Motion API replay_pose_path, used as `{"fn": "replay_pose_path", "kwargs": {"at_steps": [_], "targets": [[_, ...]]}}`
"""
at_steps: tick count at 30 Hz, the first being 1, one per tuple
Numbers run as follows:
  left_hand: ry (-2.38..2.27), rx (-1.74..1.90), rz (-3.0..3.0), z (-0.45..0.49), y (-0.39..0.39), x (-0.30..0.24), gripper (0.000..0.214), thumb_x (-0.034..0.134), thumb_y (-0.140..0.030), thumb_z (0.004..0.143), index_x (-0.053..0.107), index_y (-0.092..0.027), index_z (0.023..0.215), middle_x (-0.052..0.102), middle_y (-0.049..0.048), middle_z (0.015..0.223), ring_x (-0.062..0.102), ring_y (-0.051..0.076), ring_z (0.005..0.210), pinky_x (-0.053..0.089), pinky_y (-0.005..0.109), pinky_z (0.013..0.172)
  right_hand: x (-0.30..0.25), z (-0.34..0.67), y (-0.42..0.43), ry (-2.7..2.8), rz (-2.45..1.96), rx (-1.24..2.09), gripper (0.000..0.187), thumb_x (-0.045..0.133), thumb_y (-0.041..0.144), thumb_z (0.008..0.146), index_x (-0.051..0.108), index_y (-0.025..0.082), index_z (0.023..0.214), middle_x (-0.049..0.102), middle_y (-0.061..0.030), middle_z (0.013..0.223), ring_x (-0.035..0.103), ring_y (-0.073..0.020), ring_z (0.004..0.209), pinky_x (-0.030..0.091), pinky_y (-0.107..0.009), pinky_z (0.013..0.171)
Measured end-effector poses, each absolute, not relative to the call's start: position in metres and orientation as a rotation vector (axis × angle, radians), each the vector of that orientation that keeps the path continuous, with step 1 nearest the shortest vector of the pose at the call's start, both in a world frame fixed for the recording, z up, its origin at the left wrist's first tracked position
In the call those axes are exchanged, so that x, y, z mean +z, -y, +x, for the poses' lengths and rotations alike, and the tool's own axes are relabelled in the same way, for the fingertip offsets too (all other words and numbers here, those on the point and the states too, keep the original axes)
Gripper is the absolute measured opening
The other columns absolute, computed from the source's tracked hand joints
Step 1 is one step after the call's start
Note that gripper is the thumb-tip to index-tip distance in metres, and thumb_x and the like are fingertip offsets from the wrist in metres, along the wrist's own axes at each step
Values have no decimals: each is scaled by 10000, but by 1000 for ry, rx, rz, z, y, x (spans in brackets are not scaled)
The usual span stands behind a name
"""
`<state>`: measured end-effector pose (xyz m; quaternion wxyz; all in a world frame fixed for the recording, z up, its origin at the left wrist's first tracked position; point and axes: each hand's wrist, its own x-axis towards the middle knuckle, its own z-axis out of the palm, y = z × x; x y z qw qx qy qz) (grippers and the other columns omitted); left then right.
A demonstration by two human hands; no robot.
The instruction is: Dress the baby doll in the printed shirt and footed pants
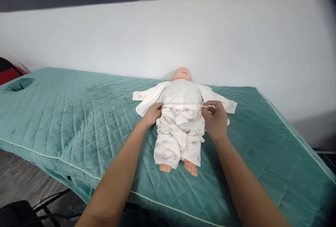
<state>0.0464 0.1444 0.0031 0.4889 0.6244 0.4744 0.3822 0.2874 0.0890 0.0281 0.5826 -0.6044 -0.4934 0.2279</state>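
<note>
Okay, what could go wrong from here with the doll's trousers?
The waistband might sit crooked if the left hand and right hand pull unevenly at its sides. The white jacket lies open beside the left hand, so its edge could get caught. The bunched trousers could twist.

From where I stand, the trousers (pixel 181 125) hide the legs of the doll (pixel 181 92), and their small prints I cannot recognise exactly. The left hand (pixel 152 115) has fingertips partly hidden. A red object (pixel 7 76) is cut at the left edge.
</note>
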Motion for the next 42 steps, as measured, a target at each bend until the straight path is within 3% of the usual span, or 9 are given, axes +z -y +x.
{"fn": "replay_pose_path", "kwargs": {"at_steps": [3, 7, 12, 15, 19, 24, 28, 34, 42], "targets": [[-1184, 881, 1474, 47, -148, 8, 76, 607, -254, 731, 630, -183, 741, 625, 8, 685, 571, 179, 721, 460, 263, 645, 17, 292, -93, 1143, -1425, 725, 199, 656, 360, 759, 562, 234, 882, 569, 25, 705, 498, -134, 598, 360, -255, 511], [-1241, 703, 1389, 47, -155, 16, 90, 654, -266, 731, 643, -188, 774, 598, 8, 624, 544, 161, 605, 413, 257, 567, 11, 297, -89, 1137, -1488, 1000, 272, 629, 501, 810, 551, 247, 869, 559, 31, 662, 457, -137, 524, 337, -256, 433], [-1257, 559, 1368, 44, -159, 19, 143, 668, -235, 728, 638, -187, 859, 557, -22, 613, 425, 95, 471, 297, 224, 483, 16, 299, -87, 1171, -1374, 1135, 389, 777, 407, 657, 528, 248, 910, 645, 11, 832, 545, -143, 642, 399, -229, 474], [-1144, 622, 1395, 41, -156, 19, 234, 709, -178, 675, 650, -177, 902, 615, -8, 702, 497, 104, 552, 342, 210, 496, 22, 301, -93, 1189, -1430, 1162, 454, 825, 317, 566, 534, 234, 905, 682, -11, 928, 571, -141, 685, 425, -224, 511], [-998, 688, 1278, 45, -147, 21, 327, 747, -201, 677, 668, -162, 992, 693, 22, 809, 605, 132, 677, 449, 215, 572, 33, 305, -102, 1261, -1566, 1281, 389, 812, 266, 568, 590, 221, 885, 704, -8, 805, 577, -151, 602, 402, -237, 478], [-864, 836, 1133, 58, -142, 19, 354, 764, -234, 700, 702, -160, 1040, 753, 64, 867, 698, 201, 808, 561, 325, 755, 38, 302, -102, 1195, -1393, 1411, 369, 815, 304, 585, 698, 219, 924, 733, -34, 755, 649, -225, 629, 471, -308, 509], [-813, 904, 999, 64, -142, 15, 367, 771, -239, 709, 711, -167, 1064, 776, 87, 937, 723, 246, 923, 579, 392, 857, 35, 297, -97, 1084, -1261, 1370, 407, 830, 334, 595, 716, 234, 974, 758, -47, 821, 713, -273, 767, 545, -349, 593], [-789, 945, 823, 66, -142, 11, 324, 775, -272, 727, 721, -159, 1026, 781, 112, 982, 732, 270, 960, 586, 437, 916, 28, 298, -96, 903, -1221, 1324, 314, 838, 370, 571, 719, 232, 826, 765, -57, 815, 736, -309, 845, 593, -416, 679], [-837, 1035, 897, 72, -139, 6, 335, 742, -247, 733, 702, -194, 1062, 777, 72, 985, 720, 242, 956, 578, 409, 893, 22, 300, -98, 816, -1188, 1379, 395, 842, 346, 545, 722, 225, 901, 773, -54, 867, 740, -298, 839, 600, -425, 695]]}}
